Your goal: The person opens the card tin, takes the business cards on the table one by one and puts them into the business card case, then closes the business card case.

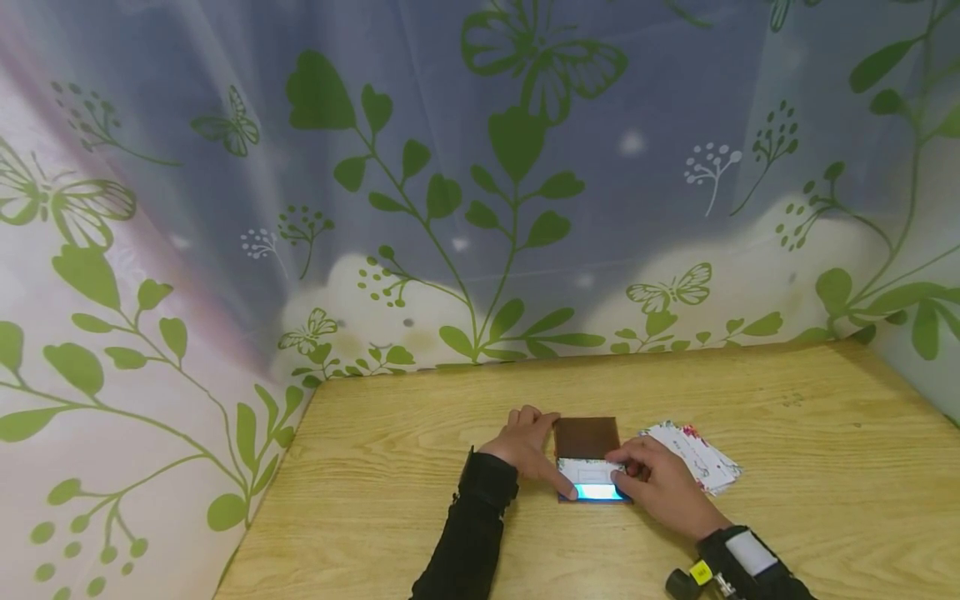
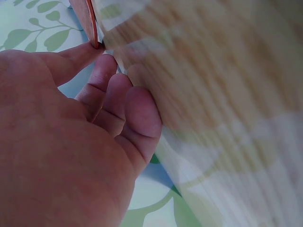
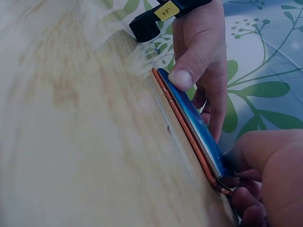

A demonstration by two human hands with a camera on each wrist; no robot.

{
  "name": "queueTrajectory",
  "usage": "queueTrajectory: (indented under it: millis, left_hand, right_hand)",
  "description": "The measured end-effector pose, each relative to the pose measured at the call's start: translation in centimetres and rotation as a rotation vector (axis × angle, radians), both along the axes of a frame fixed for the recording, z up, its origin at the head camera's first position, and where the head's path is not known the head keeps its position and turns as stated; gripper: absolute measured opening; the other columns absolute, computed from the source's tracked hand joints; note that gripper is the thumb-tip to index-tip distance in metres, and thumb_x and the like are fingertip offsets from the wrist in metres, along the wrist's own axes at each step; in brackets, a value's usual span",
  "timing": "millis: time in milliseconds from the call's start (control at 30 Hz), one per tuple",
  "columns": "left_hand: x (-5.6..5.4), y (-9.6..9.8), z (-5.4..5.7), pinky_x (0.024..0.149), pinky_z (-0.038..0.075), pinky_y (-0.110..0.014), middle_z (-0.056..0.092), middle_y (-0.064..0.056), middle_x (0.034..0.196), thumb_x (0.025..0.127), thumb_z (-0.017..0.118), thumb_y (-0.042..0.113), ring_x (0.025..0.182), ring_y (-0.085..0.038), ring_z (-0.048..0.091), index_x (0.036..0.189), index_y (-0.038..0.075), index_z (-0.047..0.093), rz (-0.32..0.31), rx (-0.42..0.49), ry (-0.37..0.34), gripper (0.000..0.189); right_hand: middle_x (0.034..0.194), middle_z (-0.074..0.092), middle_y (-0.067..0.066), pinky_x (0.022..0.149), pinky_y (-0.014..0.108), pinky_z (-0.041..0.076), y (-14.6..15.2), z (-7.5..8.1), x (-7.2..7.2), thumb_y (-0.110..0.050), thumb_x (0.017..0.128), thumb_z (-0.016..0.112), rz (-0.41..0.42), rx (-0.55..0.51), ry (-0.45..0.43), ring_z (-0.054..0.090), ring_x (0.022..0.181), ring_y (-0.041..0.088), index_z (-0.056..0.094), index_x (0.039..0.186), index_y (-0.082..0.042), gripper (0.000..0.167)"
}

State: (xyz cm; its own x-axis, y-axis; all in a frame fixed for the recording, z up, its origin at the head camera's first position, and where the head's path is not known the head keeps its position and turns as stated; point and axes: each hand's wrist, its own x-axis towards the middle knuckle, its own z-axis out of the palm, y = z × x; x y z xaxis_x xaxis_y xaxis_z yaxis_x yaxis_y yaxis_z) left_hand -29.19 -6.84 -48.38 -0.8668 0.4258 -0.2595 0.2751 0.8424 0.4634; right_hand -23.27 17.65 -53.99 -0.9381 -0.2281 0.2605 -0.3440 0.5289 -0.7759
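**Brown case [image 1: 587, 437] lying open on table [image 1: 360, 508], white card [image 1: 591, 468] in lower half**

Only the head view shows the interior: a bare brown upper half; below, the white card and a bright blue band [image 1: 598, 492]. Whether the card sits inside a pocket cannot be told. Loose cards [image 1: 693, 457] lie fanned just right of the case.

The right wrist view alone gives the profile: an orange edge [image 3: 189, 137] beside a glossy blue face. Left hand [image 1: 528, 446] is unclenched, thumb pressing the case's lower left. Its palm side appears in the left wrist view. Right hand [image 1: 663, 492] pinches the card's right edge.
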Motion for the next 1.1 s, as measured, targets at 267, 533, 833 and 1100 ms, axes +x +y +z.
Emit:
queueTrajectory:
  millis: [267, 533, 833, 1100]
  left_hand:
    - [-0.01, 0.03, -0.04, 0.102, 0.046, -0.038, 0.040, -0.003, 0.145, 0.059, 0.096, 0.058, 0.130, -0.021, 0.034, 0.163, 0.022, 0.034, 0.004, 0.006, 0.002, 0.125]
    - [0.14, 0.01, 0.07, 0.102, 0.045, -0.038, 0.040, -0.003, 0.145, 0.060, 0.096, 0.057, 0.129, -0.021, 0.034, 0.163, 0.022, 0.034, -0.001, 0.006, 0.001, 0.125]
    - [0.08, -0.16, 0.17, 0.099, 0.045, -0.037, 0.040, -0.003, 0.140, 0.063, 0.096, 0.055, 0.125, -0.020, 0.033, 0.163, 0.020, 0.034, -0.009, 0.026, -0.014, 0.123]
    - [0.10, -0.16, 0.18, 0.098, 0.045, -0.036, 0.040, -0.003, 0.140, 0.062, 0.096, 0.054, 0.124, -0.020, 0.033, 0.163, 0.020, 0.033, -0.013, 0.025, -0.012, 0.123]
  right_hand:
    - [0.108, 0.060, -0.001, 0.070, 0.024, 0.050, 0.09, -0.02, 0.13, -0.007, 0.097, 0.072, 0.013, -0.004, 0.011, 0.055, 0.083, 0.005, 0.079, 0.110, -0.011, 0.015]
    - [0.099, 0.063, -0.003, 0.066, 0.025, 0.050, -0.17, -0.09, 0.19, 0.002, 0.089, 0.076, -0.131, -0.011, 0.072, 0.055, 0.077, 0.007, 0.077, 0.095, -0.017, 0.019]
    - [0.099, 0.061, -0.001, 0.068, 0.021, 0.048, -0.14, -0.08, 0.32, 0.008, 0.083, 0.073, -0.301, -0.049, 0.275, 0.057, 0.082, 0.011, 0.075, 0.092, -0.011, 0.021]
    - [0.130, 0.048, 0.029, 0.091, 0.065, 0.019, 0.23, 0.52, 0.55, -0.011, 0.084, 0.075, -0.484, 0.120, 0.110, 0.036, 0.117, 0.050, 0.062, 0.127, 0.001, 0.047]
